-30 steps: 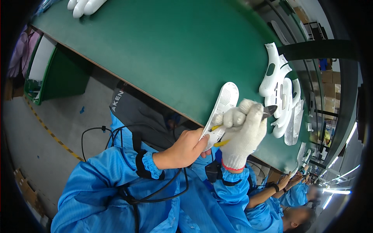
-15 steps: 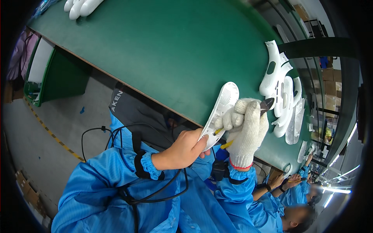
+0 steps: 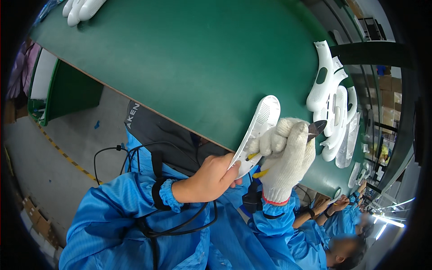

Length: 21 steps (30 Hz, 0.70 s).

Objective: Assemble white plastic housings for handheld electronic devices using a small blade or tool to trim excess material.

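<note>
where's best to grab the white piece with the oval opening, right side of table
Probably its narrow neck, coming from the left: the neck is slimmer than the dotted end, and other white pieces crowd its right side.

A green-topped workbench (image 3: 180,67) runs diagonally across the view, its near edge a thin brown strip. Toward its right side lie white moulded plastic shells, close together and partly overlapping: one with an oval opening and a perforated end (image 3: 314,100), a slotted one (image 3: 340,101) beside it, and a translucent strip-like piece (image 3: 347,146) at the outer side. At the far left corner, three white rounded shells (image 3: 83,10) lie side by side near crumpled bluish clear plastic (image 3: 46,10). The grey floor (image 3: 118,110) bears yellow-and-black striped tape (image 3: 65,155) and a small blue scrap (image 3: 96,124).
</note>
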Tool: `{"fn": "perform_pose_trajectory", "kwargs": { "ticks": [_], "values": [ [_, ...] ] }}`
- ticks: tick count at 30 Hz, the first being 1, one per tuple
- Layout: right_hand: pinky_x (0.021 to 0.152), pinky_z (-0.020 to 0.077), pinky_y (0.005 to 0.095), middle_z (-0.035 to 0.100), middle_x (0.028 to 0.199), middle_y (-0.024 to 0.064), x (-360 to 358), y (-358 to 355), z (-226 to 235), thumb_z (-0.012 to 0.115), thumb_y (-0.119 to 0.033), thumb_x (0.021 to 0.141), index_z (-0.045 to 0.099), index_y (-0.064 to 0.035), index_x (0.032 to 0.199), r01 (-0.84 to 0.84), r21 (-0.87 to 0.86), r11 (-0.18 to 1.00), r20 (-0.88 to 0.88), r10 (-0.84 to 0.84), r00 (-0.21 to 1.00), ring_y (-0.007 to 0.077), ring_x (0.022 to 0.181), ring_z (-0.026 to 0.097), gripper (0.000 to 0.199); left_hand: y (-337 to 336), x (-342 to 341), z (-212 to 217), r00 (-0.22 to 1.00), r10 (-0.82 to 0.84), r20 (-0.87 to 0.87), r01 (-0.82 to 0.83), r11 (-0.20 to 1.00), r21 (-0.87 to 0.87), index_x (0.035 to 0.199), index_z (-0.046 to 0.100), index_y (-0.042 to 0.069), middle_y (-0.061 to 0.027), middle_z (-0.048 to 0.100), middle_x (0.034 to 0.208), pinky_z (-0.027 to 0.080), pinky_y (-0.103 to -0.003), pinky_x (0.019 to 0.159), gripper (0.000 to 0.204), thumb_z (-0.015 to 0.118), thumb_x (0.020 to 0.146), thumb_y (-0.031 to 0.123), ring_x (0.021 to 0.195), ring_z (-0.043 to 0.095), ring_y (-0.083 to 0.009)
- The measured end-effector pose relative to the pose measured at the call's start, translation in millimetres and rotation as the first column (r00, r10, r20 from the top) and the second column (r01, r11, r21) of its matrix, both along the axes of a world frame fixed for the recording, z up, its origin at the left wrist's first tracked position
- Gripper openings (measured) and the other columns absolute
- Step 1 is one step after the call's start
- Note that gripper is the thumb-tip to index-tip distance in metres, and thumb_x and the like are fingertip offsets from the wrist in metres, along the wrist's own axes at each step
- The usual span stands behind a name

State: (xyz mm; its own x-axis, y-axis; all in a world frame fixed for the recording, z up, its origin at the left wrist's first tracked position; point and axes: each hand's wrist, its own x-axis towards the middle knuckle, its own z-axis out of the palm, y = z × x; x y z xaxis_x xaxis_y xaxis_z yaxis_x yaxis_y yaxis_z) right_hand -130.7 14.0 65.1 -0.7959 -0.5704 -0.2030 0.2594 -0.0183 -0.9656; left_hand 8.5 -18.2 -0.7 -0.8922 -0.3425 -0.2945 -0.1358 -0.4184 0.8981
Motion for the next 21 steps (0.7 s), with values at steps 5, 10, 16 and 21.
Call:
{"fn": "perform_pose_trajectory", "kwargs": {
  "ticks": [5, 10, 16, 21],
  "values": [
    [0.047, 0.0474, 0.0379, 0.042, 0.063, 0.0021, 15.6, -11.7, 1.4, 0.051, -0.033, 0.104, 0.054, -0.0012, 0.094, 0.119, -0.013, 0.993, -0.071, -0.12, 0.99, 0.0165, 0.05, 0.044, 0.034, 2.4, -0.3, 0.8, 1.0, 0.03, -0.006, -0.03, 1.0, -0.001, 0.112, 0.053, -0.01, -0.0159, 0.069, 0.079, 0.056, -0.033, 0.061, 0.027, 0.041, 0.103, 0.013, 0.064, 0.069, -0.0205],
    [0.049, 0.0479, 0.0381, 0.041, 0.063, 0.0011, -8.6, 4.4, 2.4, 0.05, -0.035, 0.105, 0.051, -0.0013, 0.093, -0.04, -0.027, 0.999, 0.055, 0.041, 0.998, 0.0164, 0.053, 0.045, 0.036, -1.0, 1.2, 2.6, 1.0, 0.012, -0.016, -0.013, 1.0, -0.015, 0.113, 0.053, -0.01, -0.0153, 0.069, 0.078, 0.055, -0.032, 0.062, 0.027, 0.041, 0.102, 0.013, 0.064, 0.068, -0.0199],
    [0.05, 0.0484, 0.0363, 0.044, 0.064, 0.0024, 12.3, -5.3, 8.6, 0.048, -0.03, 0.105, 0.051, 0.0007, 0.094, 0.052, 0.004, 0.999, -0.05, -0.052, 0.997, 0.016, 0.051, 0.045, 0.032, -3.2, 0.2, 9.0, 0.998, -0.011, 0.055, 0.013, 0.999, -0.036, 0.109, 0.057, -0.008, -0.0114, 0.068, 0.082, 0.055, -0.032, 0.067, 0.028, 0.037, 0.104, 0.011, 0.069, 0.066, -0.0162],
    [0.05, 0.0491, 0.0348, 0.044, 0.063, 0.0022, 11.2, -3.6, 16.9, 0.047, -0.032, 0.105, 0.051, -0.0004, 0.091, -0.068, 0.002, 0.998, -0.058, 0.068, 0.996, 0.015, 0.05, 0.045, 0.034, -3.1, 2.0, 3.8, 1.0, -0.016, 0.015, 0.016, 1.0, 0.021, 0.116, 0.055, -0.007, -0.012, 0.068, 0.089, 0.056, -0.032, 0.069, 0.027, 0.038, 0.103, 0.011, 0.076, 0.068, -0.0162]
  ]
}}
